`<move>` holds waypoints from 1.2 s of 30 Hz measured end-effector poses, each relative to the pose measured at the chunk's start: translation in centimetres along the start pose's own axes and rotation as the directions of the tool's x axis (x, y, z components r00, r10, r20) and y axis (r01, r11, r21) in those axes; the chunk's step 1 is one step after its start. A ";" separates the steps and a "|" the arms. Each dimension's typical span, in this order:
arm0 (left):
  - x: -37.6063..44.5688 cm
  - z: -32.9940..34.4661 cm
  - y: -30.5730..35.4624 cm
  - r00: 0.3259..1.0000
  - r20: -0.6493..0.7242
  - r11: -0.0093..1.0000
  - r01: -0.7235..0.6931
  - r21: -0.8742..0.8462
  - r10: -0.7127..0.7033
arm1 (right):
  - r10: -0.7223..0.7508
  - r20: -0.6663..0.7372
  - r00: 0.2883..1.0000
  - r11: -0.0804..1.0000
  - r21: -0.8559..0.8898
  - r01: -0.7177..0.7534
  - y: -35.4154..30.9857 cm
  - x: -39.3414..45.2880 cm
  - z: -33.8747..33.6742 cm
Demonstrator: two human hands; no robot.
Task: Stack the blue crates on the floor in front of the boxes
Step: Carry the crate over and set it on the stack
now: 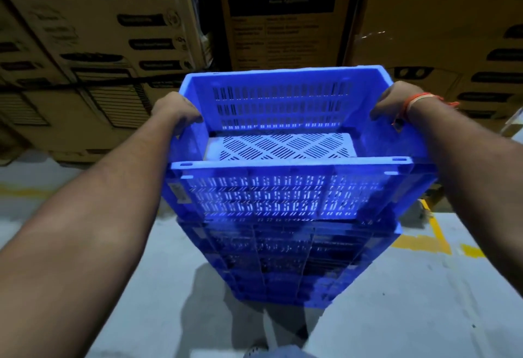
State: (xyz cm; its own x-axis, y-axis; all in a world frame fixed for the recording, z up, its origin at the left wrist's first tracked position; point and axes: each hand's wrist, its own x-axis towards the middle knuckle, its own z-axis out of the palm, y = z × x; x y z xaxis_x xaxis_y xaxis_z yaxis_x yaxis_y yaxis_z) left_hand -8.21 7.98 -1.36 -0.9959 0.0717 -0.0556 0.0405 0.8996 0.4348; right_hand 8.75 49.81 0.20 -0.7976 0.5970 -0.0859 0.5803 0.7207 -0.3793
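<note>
I hold a blue slotted crate (283, 196) by its two short sides, straight in front of me. My left hand (175, 111) grips the left rim and my right hand (392, 103), with an orange thread at the wrist, grips the right rim. The crate is empty; its perforated floor shows inside. Directly below it stands a stack of blue crates (285, 264) on the grey floor. Whether the held crate rests on the stack or hovers just above it, I cannot tell.
Tall brown Crompton cardboard boxes (107, 35) form a wall right behind the stack, with more boxes (441, 32) to the right. Yellow floor markings (424, 241) run at the right. Grey concrete floor (135, 287) lies on both sides of the stack. My feet show at the bottom edge.
</note>
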 end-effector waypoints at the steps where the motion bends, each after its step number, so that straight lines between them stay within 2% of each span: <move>1: 0.0 0.0 -0.1 1.000 -0.004 1.000 0.009 0.000 -0.009 | -0.002 0.005 1.000 1.000 0.002 0.002 0.1 0.1 0.0; 13: 1.5 0.4 -1.0 0.998 -0.006 0.998 0.057 0.024 -0.057 | -0.018 0.033 0.999 0.998 0.056 0.016 0.2 -1.6 -0.4; 25: 0.0 -0.1 0.0 1.000 -0.024 0.998 0.002 0.066 -0.001 | -0.018 0.025 1.000 0.997 0.078 0.016 0.3 -2.0 -0.3; 32: 0.4 -0.3 -0.3 0.999 0.011 0.991 -0.044 0.123 0.043 | -0.032 0.040 0.999 0.983 0.180 0.024 1.4 -2.3 -0.2; 36: 0.7 -0.1 -0.6 0.998 0.044 0.981 -0.053 0.184 0.046 | -0.029 0.050 0.998 0.986 0.165 0.020 1.5 -2.5 -0.2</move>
State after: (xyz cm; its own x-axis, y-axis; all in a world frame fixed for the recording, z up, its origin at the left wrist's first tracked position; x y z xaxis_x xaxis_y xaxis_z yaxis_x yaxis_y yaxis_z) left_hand -8.91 7.50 -1.58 -0.9885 0.1314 -0.0749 0.1074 0.9585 0.2642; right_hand 11.60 49.44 0.01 -0.8213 0.5575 -0.1208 0.5288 0.6646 -0.5279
